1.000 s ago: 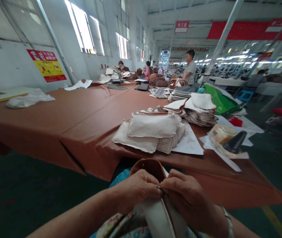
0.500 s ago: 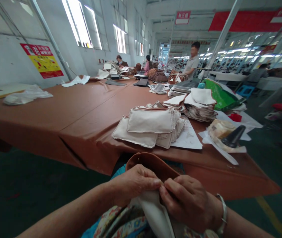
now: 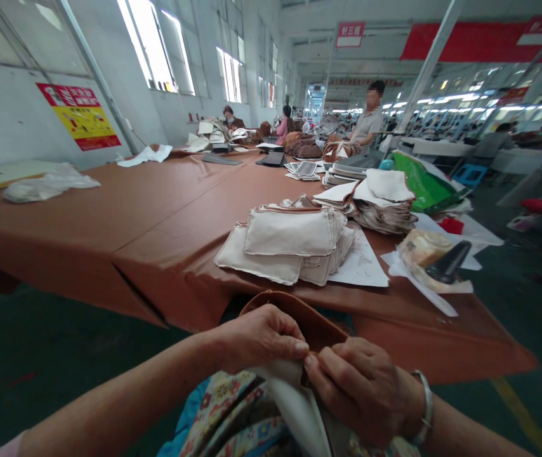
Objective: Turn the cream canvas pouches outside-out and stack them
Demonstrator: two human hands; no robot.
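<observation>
Over my lap, at the table's near edge, I hold a brown leather piece with a pale cloth lining. My left hand pinches its edge between thumb and forefinger. Close beside it, almost fingertip to fingertip, my right hand is closed on the same edge, its fingers curled. The brown side arches up beyond my hands, and the pale lining hangs down below them. What lies right between the fingertips is hidden. A stack of pale stitched cloth panels lies on the table just ahead.
The table is covered in brown sheeting. More panels are piled to the right, near a green bag. A black cone-shaped object lies with a tape roll at the right edge. A person stands farther back.
My left hand has shifted slightly up, its wrist raised, while still pinching the edge. My right hand stays nearly in place. More of the patterned cloth on my lap shows.
</observation>
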